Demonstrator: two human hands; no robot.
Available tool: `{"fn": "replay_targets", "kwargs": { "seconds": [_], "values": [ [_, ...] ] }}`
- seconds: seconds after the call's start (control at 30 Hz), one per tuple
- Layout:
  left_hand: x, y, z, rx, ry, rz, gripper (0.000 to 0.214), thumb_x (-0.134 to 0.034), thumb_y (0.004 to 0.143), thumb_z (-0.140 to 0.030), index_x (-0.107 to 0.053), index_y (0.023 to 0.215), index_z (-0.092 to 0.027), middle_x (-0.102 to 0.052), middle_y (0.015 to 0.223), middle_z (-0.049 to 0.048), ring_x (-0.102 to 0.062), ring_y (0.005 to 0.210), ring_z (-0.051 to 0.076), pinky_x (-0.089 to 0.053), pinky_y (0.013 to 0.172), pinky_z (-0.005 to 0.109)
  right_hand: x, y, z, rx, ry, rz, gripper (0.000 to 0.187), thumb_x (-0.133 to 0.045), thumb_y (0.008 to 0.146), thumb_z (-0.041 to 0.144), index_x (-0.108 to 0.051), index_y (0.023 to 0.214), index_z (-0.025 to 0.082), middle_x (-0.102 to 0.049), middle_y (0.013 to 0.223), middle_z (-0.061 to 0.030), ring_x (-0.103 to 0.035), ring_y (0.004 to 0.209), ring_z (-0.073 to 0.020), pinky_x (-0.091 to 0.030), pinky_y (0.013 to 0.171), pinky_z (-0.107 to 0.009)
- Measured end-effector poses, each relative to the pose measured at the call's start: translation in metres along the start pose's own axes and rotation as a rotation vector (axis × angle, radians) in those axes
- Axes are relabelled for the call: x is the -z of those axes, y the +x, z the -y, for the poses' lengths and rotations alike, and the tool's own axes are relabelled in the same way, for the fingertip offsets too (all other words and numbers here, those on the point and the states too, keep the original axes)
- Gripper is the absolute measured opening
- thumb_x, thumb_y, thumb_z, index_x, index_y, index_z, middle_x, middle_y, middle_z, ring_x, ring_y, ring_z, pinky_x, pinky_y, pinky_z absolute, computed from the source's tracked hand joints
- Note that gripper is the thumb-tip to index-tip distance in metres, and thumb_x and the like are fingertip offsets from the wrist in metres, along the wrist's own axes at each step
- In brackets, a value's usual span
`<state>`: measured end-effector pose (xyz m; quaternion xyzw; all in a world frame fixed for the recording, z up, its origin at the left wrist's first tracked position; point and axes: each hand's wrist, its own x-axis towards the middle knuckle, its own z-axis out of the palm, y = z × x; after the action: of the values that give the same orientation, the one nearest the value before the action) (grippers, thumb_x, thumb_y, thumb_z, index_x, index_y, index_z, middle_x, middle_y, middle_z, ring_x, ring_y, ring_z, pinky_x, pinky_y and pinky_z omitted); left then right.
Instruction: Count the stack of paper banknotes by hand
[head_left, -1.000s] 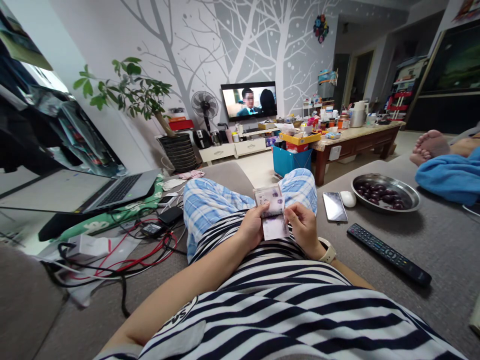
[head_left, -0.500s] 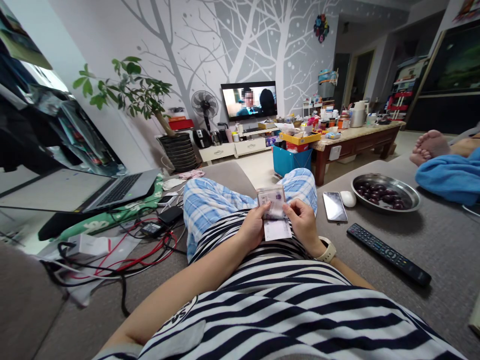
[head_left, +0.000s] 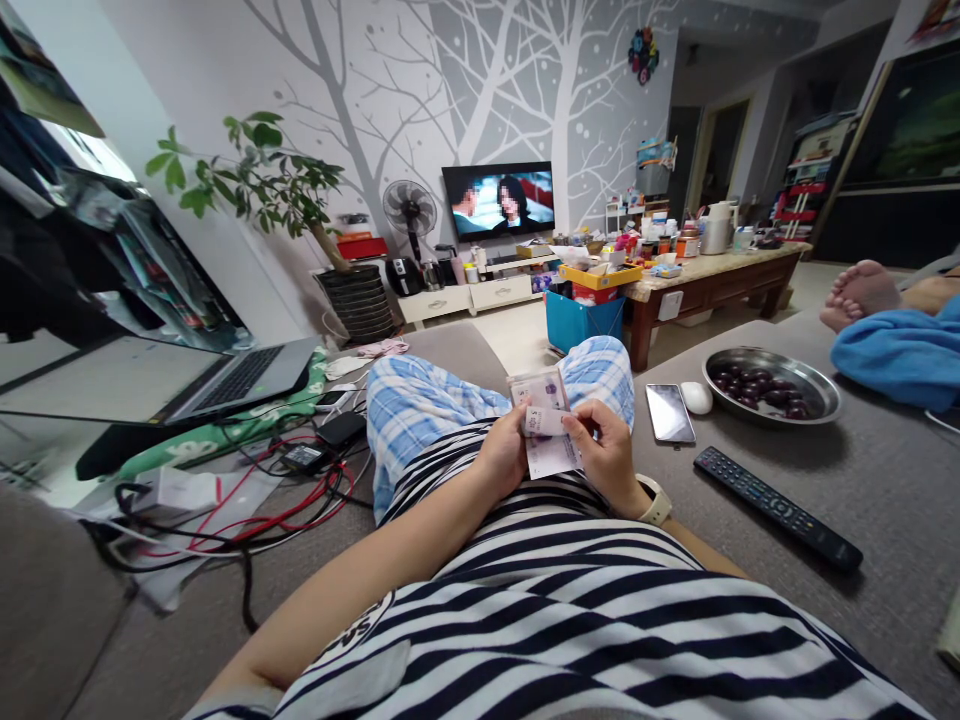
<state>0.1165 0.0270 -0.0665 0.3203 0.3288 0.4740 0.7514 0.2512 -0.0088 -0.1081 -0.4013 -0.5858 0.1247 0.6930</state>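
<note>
A small stack of pale purple banknotes (head_left: pixel 541 391) stands upright above my lap, with a figure 5 showing on the notes. My left hand (head_left: pixel 504 449) grips the stack at its left edge, thumb in front. One note is bent over toward me at the middle, and its right edge is pinched between the thumb and fingers of my right hand (head_left: pixel 604 452). Below the hands, the lower part of the notes (head_left: pixel 553 457) hangs over my striped shirt. A pale watch (head_left: pixel 656 500) is on my right wrist.
On the sofa to my right are a phone (head_left: pixel 670 413), a white mouse (head_left: pixel 696 398), a black remote (head_left: pixel 778 508) and a metal bowl (head_left: pixel 829 402) of dark round fruit. Another person's bare foot (head_left: pixel 862 292) rests beyond. Tangled cables (head_left: pixel 300 510) and a laptop (head_left: pixel 247 378) lie left.
The note at the front of the stack has bent down toward me, pulled by my right hand. The stack has tilted slightly left. The television picture is different.
</note>
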Motion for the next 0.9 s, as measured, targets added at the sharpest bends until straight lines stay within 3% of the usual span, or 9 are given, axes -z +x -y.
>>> {"fn": "replay_targets", "kwargs": {
  "seconds": [0.27,0.63,0.9],
  "values": [
    [0.001,0.0,-0.001,0.008,0.028,0.015,0.03,-0.061,0.097,-0.03,-0.072,0.118,-0.012,-0.081,0.099,0.0137,-0.079,0.091,0.03,-0.064,0.091,0.048,-0.001,-0.001,-0.001,-0.038,0.045,-0.011,0.024,-0.065,0.094,0.043,-0.071,0.087,0.022,-0.07,0.074,-0.0026,-0.059,0.065,-0.0182,-0.049,0.064,-0.031],
    [0.003,0.002,-0.001,-0.019,0.045,0.025,0.03,-0.059,0.098,-0.031,-0.075,0.113,-0.01,-0.081,0.1,0.0159,-0.078,0.094,0.031,-0.063,0.093,0.048,0.0,-0.002,-0.003,-0.016,0.031,0.015,0.027,-0.061,0.098,0.043,-0.07,0.084,0.022,-0.067,0.072,-0.0018,-0.057,0.065,-0.018,-0.047,0.064,-0.031],
    [0.016,0.017,0.007,-0.072,0.041,0.007,0.025,-0.063,0.095,-0.03,-0.076,0.104,-0.01,-0.081,0.092,0.0151,-0.078,0.095,0.031,-0.063,0.095,0.048,0.0,-0.003,-0.005,0.004,0.048,0.023,0.025,-0.061,0.099,0.04,-0.07,0.086,0.021,-0.067,0.072,-0.0007,-0.058,0.065,-0.0169,-0.047,0.064,-0.03]
  ]
}}
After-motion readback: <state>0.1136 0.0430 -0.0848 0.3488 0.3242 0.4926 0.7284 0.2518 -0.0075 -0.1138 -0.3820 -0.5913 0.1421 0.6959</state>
